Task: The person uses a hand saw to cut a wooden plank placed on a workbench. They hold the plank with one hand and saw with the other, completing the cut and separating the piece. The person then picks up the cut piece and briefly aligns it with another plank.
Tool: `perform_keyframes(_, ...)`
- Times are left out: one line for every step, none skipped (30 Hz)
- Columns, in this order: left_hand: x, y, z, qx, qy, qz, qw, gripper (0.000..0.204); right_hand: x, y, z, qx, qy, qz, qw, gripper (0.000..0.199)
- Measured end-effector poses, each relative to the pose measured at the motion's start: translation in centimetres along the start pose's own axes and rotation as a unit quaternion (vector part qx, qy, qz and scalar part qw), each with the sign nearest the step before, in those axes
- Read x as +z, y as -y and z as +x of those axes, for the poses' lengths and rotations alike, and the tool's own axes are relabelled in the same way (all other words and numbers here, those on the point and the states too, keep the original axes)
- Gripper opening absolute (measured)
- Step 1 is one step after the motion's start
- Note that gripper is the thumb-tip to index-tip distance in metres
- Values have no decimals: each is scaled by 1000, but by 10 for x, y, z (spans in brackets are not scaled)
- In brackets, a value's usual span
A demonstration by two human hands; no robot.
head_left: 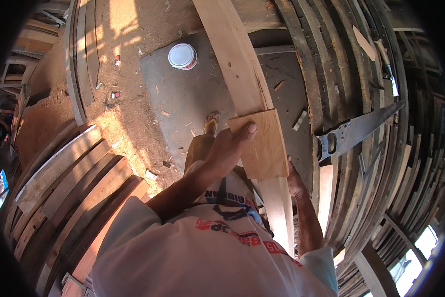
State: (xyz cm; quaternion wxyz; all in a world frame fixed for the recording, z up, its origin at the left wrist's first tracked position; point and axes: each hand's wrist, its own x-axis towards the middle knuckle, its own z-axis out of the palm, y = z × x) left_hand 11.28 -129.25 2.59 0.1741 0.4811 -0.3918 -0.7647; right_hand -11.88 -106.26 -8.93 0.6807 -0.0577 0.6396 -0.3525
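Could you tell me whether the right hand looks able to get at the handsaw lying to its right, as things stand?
Probably yes. The right hand steadies the small plywood piece, and the handsaw lies on stacked planks with its handle toward that hand and nothing between them, though it must let go first.

Left hand (227,148): arm extended forward, fingers curled, thumb laid flat on top, closed in a grip. Right hand (296,179): forearm raised from lower right, fingers mostly hidden.

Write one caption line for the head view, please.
Both hands hold a small square board on a long plank, handsaw nearby.
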Motion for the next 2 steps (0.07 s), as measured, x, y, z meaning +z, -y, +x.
perform_keyframes(5, 0, 0, 24, 5, -4, 1000, 68, -2, 5, 1, 29, 4, 0, 1000, 87)
perform_keyframes(7, 6, 3, 23, 30, 14, 999, 68, -2, 2, -4, 27, 1, 5, 1000, 87)
